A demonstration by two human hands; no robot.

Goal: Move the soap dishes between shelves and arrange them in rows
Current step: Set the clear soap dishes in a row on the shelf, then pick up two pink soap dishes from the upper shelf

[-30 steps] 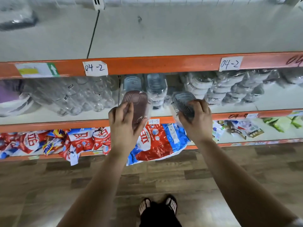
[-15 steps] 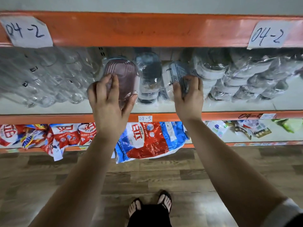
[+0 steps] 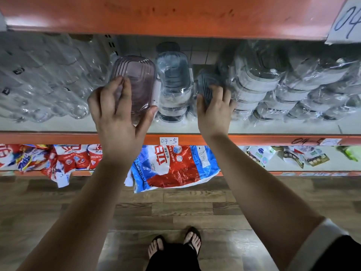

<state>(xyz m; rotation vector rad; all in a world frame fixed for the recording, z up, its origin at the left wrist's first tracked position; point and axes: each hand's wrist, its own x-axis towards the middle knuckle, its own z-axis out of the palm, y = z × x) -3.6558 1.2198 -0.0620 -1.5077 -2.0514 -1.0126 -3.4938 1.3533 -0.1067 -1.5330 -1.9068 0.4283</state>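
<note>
My left grip grasps the pink soap dish, fingers laid over its ribbed top and thumb hooked against its near corner. The dish is tilted above the middle shelf, just ahead of the grip. My right grip is clasped on a grey soap dish, which stands on edge just ahead of its fingers. Between the two grips sits a stack of wrapped clear dishes, just beside the pink one. Right of the right grip lie more wrapped stacks. Below both wrists a label reads 04-5, with detergent bags underneath.
</note>
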